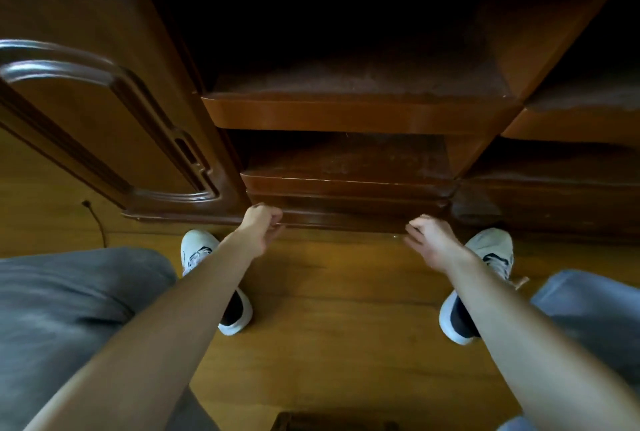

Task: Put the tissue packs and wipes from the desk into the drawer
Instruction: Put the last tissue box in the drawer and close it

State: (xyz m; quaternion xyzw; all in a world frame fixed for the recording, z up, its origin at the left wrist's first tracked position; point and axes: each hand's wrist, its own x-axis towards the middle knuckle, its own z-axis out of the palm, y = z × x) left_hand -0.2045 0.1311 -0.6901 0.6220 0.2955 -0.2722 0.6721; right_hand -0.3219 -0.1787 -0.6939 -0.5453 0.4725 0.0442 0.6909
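No tissue packs or wipes are in view. The dark wooden bottom drawer (346, 214) sits closed at floor level under two open shelves. My left hand (261, 228) has its fingers curled on the left end of the drawer front's lower lip. My right hand (431, 240) reaches to the right end of the same lip, fingers curled under its edge. Both arms stretch forward and down between my knees.
The desk's cabinet door (104, 118) with a raised moulding is at the left. Two empty, dusty shelves (360, 84) lie above the drawer. My white shoes (197, 250) stand on the wooden floor (329, 309). A dark cable (98, 226) runs along the floor at the left.
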